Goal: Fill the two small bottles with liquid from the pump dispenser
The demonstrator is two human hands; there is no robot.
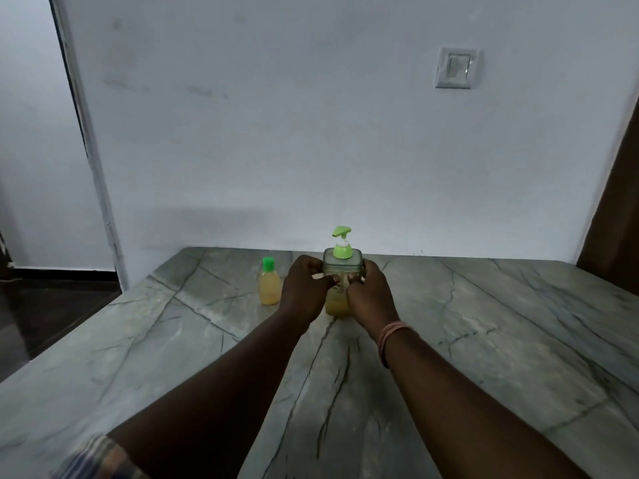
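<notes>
Near the counter's (484, 340) far edge, the left hand (304, 288) and right hand (371, 292) grip the pump dispenser (342, 261), fingers curled round it; a capped small bottle (269, 285) stands just left.

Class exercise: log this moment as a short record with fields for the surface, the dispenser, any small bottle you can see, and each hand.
surface: grey marble table
dispenser: pump dispenser, upright, green pump head
small bottle: one capped bottle, yellowish liquid, standing left of dispenser, untouched
second bottle: not visible
left hand: grips dispenser's left side
right hand: grips its right side
</notes>
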